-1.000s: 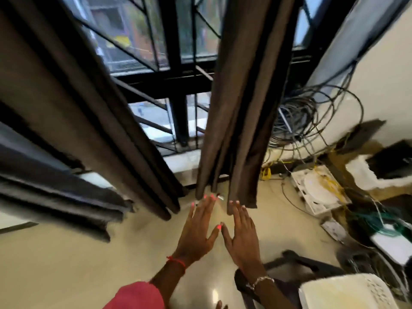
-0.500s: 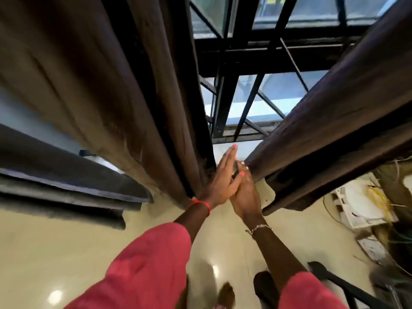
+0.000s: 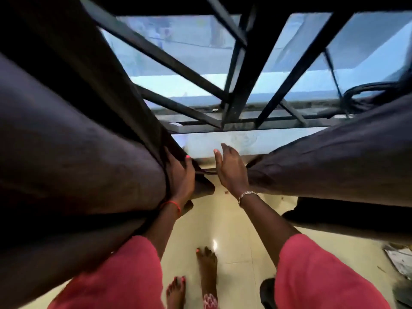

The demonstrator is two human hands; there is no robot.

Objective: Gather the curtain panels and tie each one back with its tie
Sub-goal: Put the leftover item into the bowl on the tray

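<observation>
Two dark brown curtain panels hang apart in front of the window. The left curtain panel fills the left half of the view. My left hand grips its inner edge, fingers tucked into a fold and thumb over the cloth. The right curtain panel runs off to the right. My right hand is flat with straight fingers, its back against that panel's inner edge. I see no tie.
Behind the gap are the window's black metal bars and a pale sill. Below lies a glossy cream tiled floor with my bare feet. Cables lie on the sill at right; clutter sits at the right edge.
My hands were together in the gap between the panels and have spread apart. The left now grips the left panel, the right presses on the right panel. The view has moved closer and lower.
</observation>
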